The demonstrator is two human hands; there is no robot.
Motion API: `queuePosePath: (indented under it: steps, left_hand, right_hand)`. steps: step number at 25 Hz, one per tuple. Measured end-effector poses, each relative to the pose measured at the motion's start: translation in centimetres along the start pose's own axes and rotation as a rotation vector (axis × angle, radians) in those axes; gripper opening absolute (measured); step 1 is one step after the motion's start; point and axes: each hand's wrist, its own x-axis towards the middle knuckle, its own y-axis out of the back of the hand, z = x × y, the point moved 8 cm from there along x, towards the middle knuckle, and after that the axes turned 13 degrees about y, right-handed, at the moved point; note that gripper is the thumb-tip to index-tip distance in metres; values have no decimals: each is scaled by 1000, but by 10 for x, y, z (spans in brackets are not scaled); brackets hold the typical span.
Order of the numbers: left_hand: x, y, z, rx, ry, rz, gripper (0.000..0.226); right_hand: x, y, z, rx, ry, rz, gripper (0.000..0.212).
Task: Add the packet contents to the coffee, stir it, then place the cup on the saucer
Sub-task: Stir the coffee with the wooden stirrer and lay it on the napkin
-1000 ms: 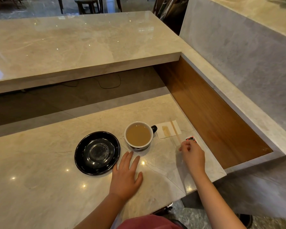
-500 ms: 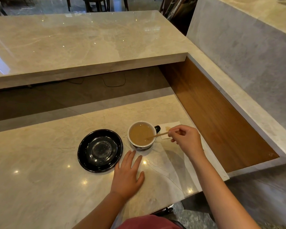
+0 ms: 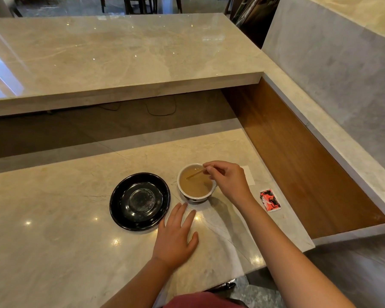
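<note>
A white cup of light brown coffee stands on the marble counter, just right of an empty black saucer. My right hand hovers over the cup's right rim and pinches a thin wooden stirrer, whose tip dips into the coffee. My left hand lies flat on the counter in front of the cup, fingers spread, holding nothing. A red, black and white packet lies on the counter to the right of the cup.
A white napkin lies behind my right hand. The counter ends at a wooden side panel on the right. A raised marble shelf overhangs the back.
My right hand left the packet on the counter, picked up the stirrer from the napkin and brought it into the coffee. My left hand stayed flat.
</note>
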Motion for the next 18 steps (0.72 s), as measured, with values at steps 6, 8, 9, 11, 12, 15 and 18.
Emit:
queuePosePath:
  steps: [6, 8, 9, 11, 12, 15, 18]
  left_hand:
    - [0, 0, 0, -22, -4, -4, 53]
    - [0, 0, 1, -24, -5, -1, 53]
    - [0, 0, 1, -22, -5, 2, 53]
    - [0, -1, 0, -15, -1, 4, 53]
    - [-1, -1, 0, -13, 2, 0, 54]
    - [-1, -2, 0, -9, 2, -5, 54]
    - [-1, -2, 0, 1, 4, -8, 54]
  right_hand:
    - [6, 13, 10, -48, 18, 4, 20]
    - [1, 21, 19, -43, -10, 19, 20]
    - [0, 25, 21, -64, -8, 9, 20]
    - [-3, 27, 22, -102, 4, -30, 20]
    - [-5, 27, 22, -96, -3, -51, 20]
    - [-13, 20, 20, 16, -50, -94, 19]
    - [-19, 12, 19, 141, -63, -87, 21]
